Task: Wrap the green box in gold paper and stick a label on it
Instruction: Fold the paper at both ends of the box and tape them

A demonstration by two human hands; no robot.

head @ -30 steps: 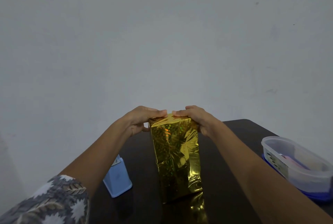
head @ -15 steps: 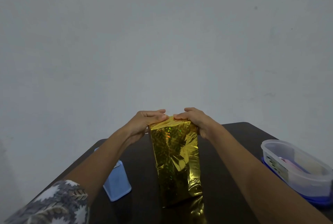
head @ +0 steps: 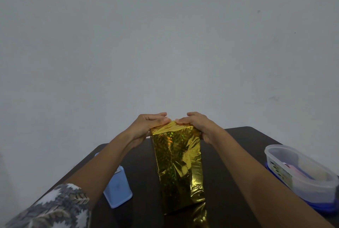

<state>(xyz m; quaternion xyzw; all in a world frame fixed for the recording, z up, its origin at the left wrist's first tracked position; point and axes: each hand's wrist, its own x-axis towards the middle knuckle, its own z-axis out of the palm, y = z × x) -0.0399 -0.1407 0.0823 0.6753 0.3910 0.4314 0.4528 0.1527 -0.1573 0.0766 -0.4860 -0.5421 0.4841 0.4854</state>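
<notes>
The paper (head: 178, 163) is shiny gold, with a fine holographic speckle that flashes orange and green where light catches it, and darker bronze in its creases. The desk (head: 141, 163) under it is very dark brown, nearly black, and mirrors a patch of gold. A small container (head: 118, 191) is pale blue. The tub (head: 300, 178) is clear, cloudy plastic, with pink and cream shapes inside, on a deep blue lid (head: 322, 207). The sleeve (head: 55, 207) carries white and grey leaves. The wall (head: 165, 44) is plain pale grey.
</notes>
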